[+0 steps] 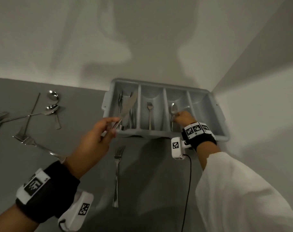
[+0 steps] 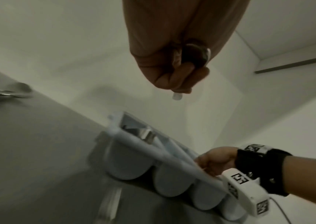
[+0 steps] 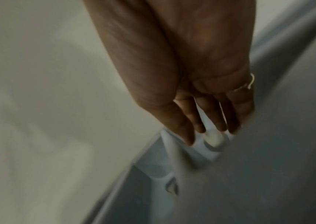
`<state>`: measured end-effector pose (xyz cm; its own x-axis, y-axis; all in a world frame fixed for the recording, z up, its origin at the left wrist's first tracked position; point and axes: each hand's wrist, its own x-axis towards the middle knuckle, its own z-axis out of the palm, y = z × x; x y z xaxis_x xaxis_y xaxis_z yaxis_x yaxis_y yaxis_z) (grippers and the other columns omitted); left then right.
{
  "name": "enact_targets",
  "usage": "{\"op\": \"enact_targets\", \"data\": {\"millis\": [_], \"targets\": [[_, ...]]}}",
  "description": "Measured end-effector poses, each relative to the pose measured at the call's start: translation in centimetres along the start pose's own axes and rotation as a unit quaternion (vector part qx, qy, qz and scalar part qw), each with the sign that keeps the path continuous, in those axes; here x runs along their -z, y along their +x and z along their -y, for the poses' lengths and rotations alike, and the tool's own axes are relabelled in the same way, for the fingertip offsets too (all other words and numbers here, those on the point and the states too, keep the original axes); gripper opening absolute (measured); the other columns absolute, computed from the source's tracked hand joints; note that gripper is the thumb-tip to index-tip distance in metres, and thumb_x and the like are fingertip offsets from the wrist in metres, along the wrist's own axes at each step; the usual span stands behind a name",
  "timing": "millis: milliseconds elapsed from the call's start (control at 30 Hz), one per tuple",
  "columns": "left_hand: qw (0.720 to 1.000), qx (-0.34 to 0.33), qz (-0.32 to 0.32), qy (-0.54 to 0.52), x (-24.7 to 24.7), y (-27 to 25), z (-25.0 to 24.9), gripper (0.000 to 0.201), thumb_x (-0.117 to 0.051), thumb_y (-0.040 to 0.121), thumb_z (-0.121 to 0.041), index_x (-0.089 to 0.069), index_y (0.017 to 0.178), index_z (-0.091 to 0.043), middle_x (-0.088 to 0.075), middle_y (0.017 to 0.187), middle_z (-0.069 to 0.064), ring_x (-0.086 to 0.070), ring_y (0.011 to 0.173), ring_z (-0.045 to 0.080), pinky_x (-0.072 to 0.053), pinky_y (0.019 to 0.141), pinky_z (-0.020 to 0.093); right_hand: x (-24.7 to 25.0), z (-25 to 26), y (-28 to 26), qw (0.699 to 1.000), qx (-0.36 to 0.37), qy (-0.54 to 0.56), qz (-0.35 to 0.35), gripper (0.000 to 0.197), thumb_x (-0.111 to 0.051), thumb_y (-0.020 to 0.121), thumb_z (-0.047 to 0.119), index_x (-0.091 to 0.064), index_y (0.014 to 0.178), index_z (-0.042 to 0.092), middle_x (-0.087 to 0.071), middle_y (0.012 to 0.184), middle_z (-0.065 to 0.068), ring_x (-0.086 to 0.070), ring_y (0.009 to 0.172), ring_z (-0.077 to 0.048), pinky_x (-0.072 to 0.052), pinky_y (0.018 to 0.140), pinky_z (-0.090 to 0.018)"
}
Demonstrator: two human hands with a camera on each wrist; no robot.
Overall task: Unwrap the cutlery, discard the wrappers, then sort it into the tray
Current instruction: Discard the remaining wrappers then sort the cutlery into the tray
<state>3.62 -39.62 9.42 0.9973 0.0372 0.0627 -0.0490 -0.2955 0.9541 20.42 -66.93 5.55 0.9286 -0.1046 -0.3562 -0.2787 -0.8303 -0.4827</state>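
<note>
A grey four-compartment tray (image 1: 142, 132) stands against the back wall. My left hand (image 1: 109, 128) grips a table knife (image 1: 128, 104) by its handle, with the blade slanting over the leftmost compartment, where other knives lie. In the left wrist view the handle end (image 2: 177, 96) pokes out below my curled fingers (image 2: 172, 78). My right hand (image 1: 177, 117) reaches into the third compartment and pinches a spoon (image 1: 173, 108) near its neck. The spoon's bowl (image 3: 213, 139) shows just past my fingertips (image 3: 187, 136) in the right wrist view. One fork (image 1: 149, 114) lies in the second compartment. The fourth looks bare.
Loose cutlery lies on the grey table: a fork (image 1: 118, 173) in front of the tray, another fork (image 1: 35, 144) to its left, and two spoons (image 1: 52, 96) (image 1: 50, 109) with more forks at the far left. White walls close in behind and to the right.
</note>
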Motion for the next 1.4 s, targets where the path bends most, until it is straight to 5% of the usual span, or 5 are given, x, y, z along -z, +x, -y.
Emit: {"op": "enact_targets", "data": {"millis": [700, 833, 1000, 1167, 1400], "targets": [[0.914, 0.158, 0.321, -0.192, -29.2, 14.5, -5.6, 0.029, -0.032, 0.093, 0.006, -0.042, 0.07, -0.009, -0.042, 0.069, 0.006, -0.056, 0.052, 0.008, -0.053, 0.046, 0.014, -2.3, -15.0, -18.3, 0.952, 0.031, 0.135, -0.274, 0.022, -0.058, 0.081, 0.002, -0.069, 0.098, 0.012, -0.068, 0.102, -0.01, -0.061, 0.098, -0.028, -0.047, 0.091, -0.034], [0.9, 0.222, 0.315, -0.203, -31.9, 15.3, -5.2, 0.03, -0.022, 0.092, 0.013, -0.042, 0.11, 0.0, -0.046, 0.079, 0.009, -0.063, 0.042, 0.01, -0.055, 0.042, 0.02, -2.2, -16.0, -19.6, 0.952, 0.009, 0.14, -0.273, 0.023, -0.055, 0.084, 0.004, -0.068, 0.099, 0.014, -0.066, 0.104, -0.006, -0.058, 0.101, -0.023, -0.039, 0.088, -0.024], [0.897, 0.246, 0.349, -0.111, -32.0, 15.1, -4.2, 0.041, -0.02, 0.093, 0.011, -0.034, 0.131, 0.007, -0.049, 0.115, 0.019, -0.058, 0.069, 0.024, -0.057, 0.044, 0.026, -1.7, -16.1, -20.1, 0.95, 0.007, 0.133, -0.283, 0.022, -0.056, 0.085, 0.005, -0.068, 0.1, 0.015, -0.067, 0.105, -0.006, -0.058, 0.102, -0.023, -0.035, 0.087, -0.021], [0.905, 0.211, 0.36, -0.084, -30.1, 15.8, -4.3, 0.026, -0.038, 0.088, 0.015, -0.05, 0.075, -0.005, -0.05, 0.082, 0.008, -0.057, 0.076, 0.016, -0.057, 0.086, 0.029, -1.7, -15.0, -19.5, 0.95, 0.018, 0.146, -0.276, 0.021, -0.057, 0.084, 0.002, -0.068, 0.1, 0.01, -0.066, 0.104, -0.009, -0.058, 0.1, -0.022, -0.031, 0.083, -0.011], [0.921, 0.061, 0.385, -0.011, -21.7, 12.2, -5.0, 0.04, -0.049, 0.09, 0.0, -0.048, 0.13, -0.003, -0.058, 0.115, 0.01, -0.063, 0.106, 0.024, -0.051, 0.095, 0.034, -3.0, -11.5, -18.1, 0.956, 0.081, 0.153, -0.239, 0.025, -0.052, 0.082, 0.014, -0.068, 0.1, 0.008, -0.068, 0.102, -0.012, -0.062, 0.096, -0.024, -0.038, 0.085, -0.012]]}}
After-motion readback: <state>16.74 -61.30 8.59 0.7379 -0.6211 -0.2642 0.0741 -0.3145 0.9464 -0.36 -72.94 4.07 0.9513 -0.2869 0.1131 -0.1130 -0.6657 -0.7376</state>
